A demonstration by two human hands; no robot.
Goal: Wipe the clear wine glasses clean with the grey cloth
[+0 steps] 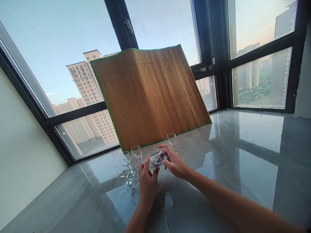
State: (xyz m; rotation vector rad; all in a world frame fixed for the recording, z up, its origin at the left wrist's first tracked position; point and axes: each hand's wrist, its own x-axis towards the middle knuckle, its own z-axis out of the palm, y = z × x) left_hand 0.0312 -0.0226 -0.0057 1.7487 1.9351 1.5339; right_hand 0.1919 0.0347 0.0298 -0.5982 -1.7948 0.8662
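Between my hands is a wine glass (151, 156), tipped so that its round mouth faces up toward me. My left hand (148, 183) grips this glass from the near left side, thumb and fingers bent about it. A bunched grey cloth (157, 160) lies at the mouth of the glass, and my right hand (175, 163) is closed on it, pressing it there. How deep the cloth goes into the bowl I cannot tell. The stem and foot are mostly hidden by my hands.
Left of my hands several wine glasses stand upright: one nearest me (122, 169), one just behind it (125, 156), another farther back (136, 152). A further glass (171, 140) is beyond my right hand. A bamboo mat (155, 97) leans on the windows behind the glossy grey tiled surface (218, 174).
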